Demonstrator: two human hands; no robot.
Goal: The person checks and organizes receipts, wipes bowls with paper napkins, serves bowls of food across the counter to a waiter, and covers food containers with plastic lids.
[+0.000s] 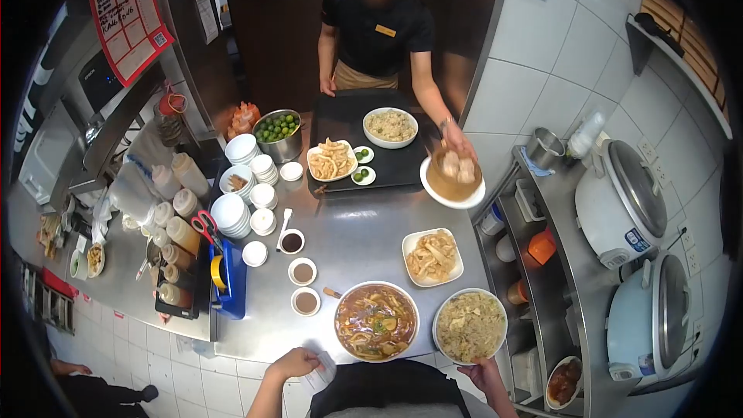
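My left hand (pixel 296 361) is closed on a white paper slip (pixel 320 373) at the table's front edge. With its fingers at the near rim, my right hand (pixel 485 376) grips a bowl of fried rice (pixel 470 327). Left of that bowl sits a large bowl of brown soup (pixel 376 320), and a square dish of fried strips (pixel 432 258) is behind them. Three small sauce dishes (pixel 303 272) stand in a column, a white spoon (pixel 285 224) by the rear one. Across the table, a co-worker's hand (pixel 458 143) holds a steamer basket of dumplings (pixel 455 173) over a white plate (pixel 433 195).
A black tray (pixel 340 112) carries rice, fried strips and green citrus on small plates. Stacked white bowls (pixel 230 213), a pot of green citrus (pixel 279 137) and a blue holder with scissors (pixel 229 282) line the left. Rice cookers (pixel 619 201) stand on the right.
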